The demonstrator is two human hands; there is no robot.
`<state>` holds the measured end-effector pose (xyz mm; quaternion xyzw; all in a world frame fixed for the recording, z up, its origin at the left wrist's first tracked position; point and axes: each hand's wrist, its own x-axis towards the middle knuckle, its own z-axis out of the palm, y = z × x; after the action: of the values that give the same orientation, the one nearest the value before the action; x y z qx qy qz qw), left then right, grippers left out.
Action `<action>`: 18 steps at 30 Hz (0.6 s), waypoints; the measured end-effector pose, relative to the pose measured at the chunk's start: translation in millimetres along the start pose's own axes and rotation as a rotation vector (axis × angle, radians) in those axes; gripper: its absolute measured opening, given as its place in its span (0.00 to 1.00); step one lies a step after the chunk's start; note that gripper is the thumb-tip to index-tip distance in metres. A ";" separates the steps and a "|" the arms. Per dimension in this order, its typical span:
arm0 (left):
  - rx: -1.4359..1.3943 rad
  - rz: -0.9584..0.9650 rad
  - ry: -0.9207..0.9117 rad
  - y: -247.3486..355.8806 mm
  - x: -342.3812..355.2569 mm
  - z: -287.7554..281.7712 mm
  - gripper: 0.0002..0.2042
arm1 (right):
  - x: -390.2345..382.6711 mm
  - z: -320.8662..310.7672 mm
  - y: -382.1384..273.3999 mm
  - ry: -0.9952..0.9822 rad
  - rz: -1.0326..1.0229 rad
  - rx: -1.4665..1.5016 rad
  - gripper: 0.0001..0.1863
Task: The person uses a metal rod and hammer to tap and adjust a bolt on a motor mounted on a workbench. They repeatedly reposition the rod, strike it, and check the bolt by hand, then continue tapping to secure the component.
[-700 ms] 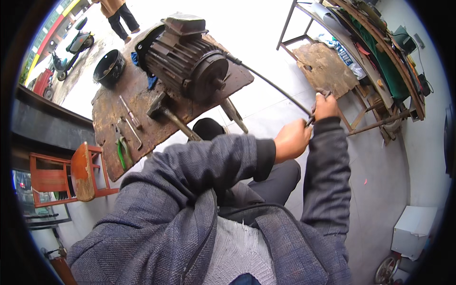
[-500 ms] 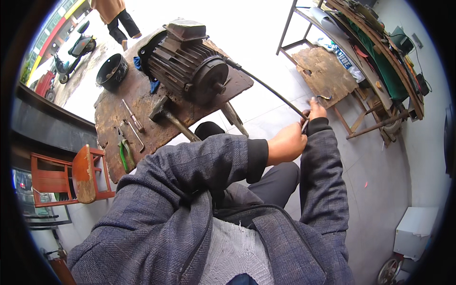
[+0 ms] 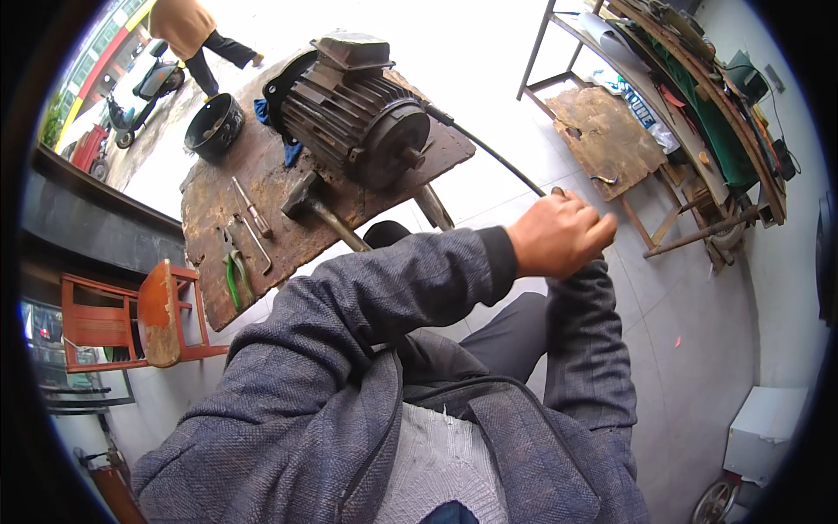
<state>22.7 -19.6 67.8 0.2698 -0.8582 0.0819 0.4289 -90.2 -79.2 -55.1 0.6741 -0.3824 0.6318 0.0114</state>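
Note:
A black cable point(image 3: 497, 157) runs from the grey finned electric motor point(image 3: 349, 113) on the worn wooden table to my hands at the right. My left hand point(image 3: 557, 231) is closed, its back toward me, just where the cable disappears; what its fingers grip is hidden. Behind it, my right hand is almost wholly covered, so its fingers cannot be made out. The right forearm point(image 3: 589, 341) reaches up under the left hand. On the table lie a hammer point(image 3: 305, 194), a screwdriver point(image 3: 251, 210), a thin bent rod point(image 3: 255, 243) and green-handled pliers point(image 3: 234, 278).
A black round pan point(image 3: 215, 127) and blue cloth point(image 3: 291, 150) sit by the motor on the table point(image 3: 202, 210). At right stand a low wooden board point(image 3: 602, 131) and a loaded workbench point(image 3: 698, 113). A wooden chair point(image 3: 161, 319) is at left. Beyond, a person point(image 3: 188, 35) stands near scooters.
My left hand has come up over the right hand, covering it and the dark tool seen between them before. The view has shifted slightly, and the person outside has moved a leg.

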 end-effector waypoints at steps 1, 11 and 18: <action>-0.005 -0.114 -0.015 -0.5 11.9 4.0 0.08 | -2.0 -3.8 4.9 -0.141 0.165 0.024 0.19; 0.005 -0.443 -0.462 -55.4 96.3 67.8 0.10 | -3.6 -41.8 -52.9 -0.296 1.206 0.726 0.21; -0.268 -0.654 -0.159 9.3 -30.0 -38.1 0.21 | 23.4 -72.7 -56.8 -0.334 0.974 0.581 0.23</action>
<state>58.7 14.1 68.9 0.4769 -0.7605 -0.1938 0.3959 -123.5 -14.5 6.2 0.4866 -0.4558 0.5285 -0.5255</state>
